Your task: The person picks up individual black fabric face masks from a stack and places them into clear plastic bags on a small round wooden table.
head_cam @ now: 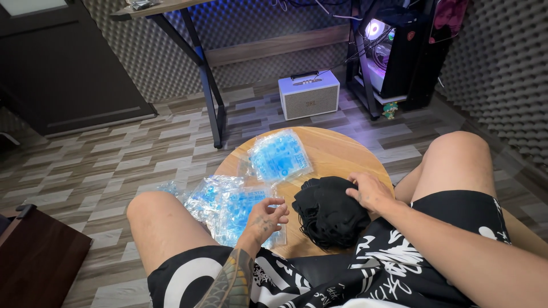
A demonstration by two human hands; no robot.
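Head view: left hand (267, 215) at six o'clock of the round wooden counter (337, 151), fingertips pinching the edge of a clear, crinkly plastic packet (251, 206) printed blue, atop a loose heap of the same. Right hand (370, 191) at four o'clock, fingers spread, pressing on a soft black stack of masks (328, 211). One flat, squarish packet (279, 155) apart near the centre, long axis running roughly from ten to four o'clock.

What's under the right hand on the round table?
The right hand rests on a pile of black masks on the round wooden table. Whatever lies beneath the pile is covered.
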